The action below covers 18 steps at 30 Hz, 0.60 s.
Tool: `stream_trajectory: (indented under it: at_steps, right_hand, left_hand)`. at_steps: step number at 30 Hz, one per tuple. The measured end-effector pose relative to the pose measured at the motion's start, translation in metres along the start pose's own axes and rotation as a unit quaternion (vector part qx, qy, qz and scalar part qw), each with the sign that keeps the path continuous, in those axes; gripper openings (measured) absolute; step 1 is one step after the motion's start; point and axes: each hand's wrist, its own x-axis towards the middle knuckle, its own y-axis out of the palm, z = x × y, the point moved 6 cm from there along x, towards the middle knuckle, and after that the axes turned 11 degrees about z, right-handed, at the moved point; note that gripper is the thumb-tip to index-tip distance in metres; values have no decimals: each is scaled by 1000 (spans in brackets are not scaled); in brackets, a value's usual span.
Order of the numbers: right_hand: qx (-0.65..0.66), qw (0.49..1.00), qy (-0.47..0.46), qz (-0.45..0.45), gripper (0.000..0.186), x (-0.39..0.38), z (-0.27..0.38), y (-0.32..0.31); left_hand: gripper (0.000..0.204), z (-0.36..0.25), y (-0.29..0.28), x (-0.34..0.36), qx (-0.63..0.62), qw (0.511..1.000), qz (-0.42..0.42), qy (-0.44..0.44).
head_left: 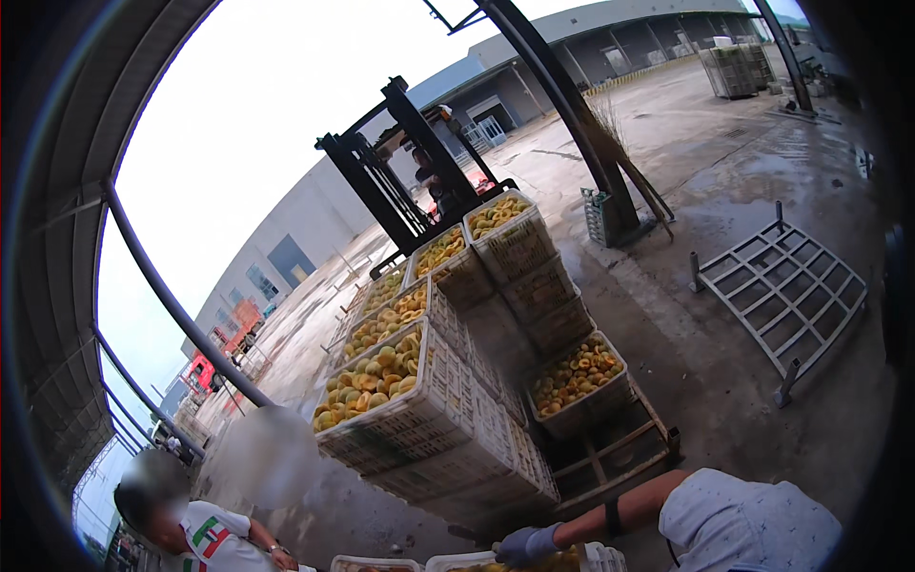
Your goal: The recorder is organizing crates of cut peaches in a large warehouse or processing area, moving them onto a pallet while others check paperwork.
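My right hand [531,545], in a blue-grey glove, reaches in from the lower right over a white plastic crate [448,562] of yellow fruit at the bottom edge. Its fingers are curled, and a small yellowish patch shows at their tips. What they grip, fruit or something else, is hidden. A black band circles the bare forearm above the glove. My left hand is out of the picture. Ahead stand stacked white crates [448,429] heaped with yellow fruit, apparently peach halves [376,377]. A lower crate [583,419] of the same fruit sits at the stack's right.
A wooden pallet [620,458] lies under the crates. Behind them stands a forklift [410,172] with a person in it. A co-worker [214,534] in a white shirt is at lower left. A metal grid rack [782,286] lies on the right; a steel post [581,124] rises behind.
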Motion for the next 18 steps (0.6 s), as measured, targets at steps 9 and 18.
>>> stream_trajectory:
  at_steps: [9,18]
  right_hand:
    - [-11,954,49,-295,54,-19,-39,-217]
    - [49,853,16,-520,32,-120,29,-456]
  left_hand:
    - [26,5,-55,-71,-288,924,111,-227]
    - [22,56,-14,25,288,925,200,-146]
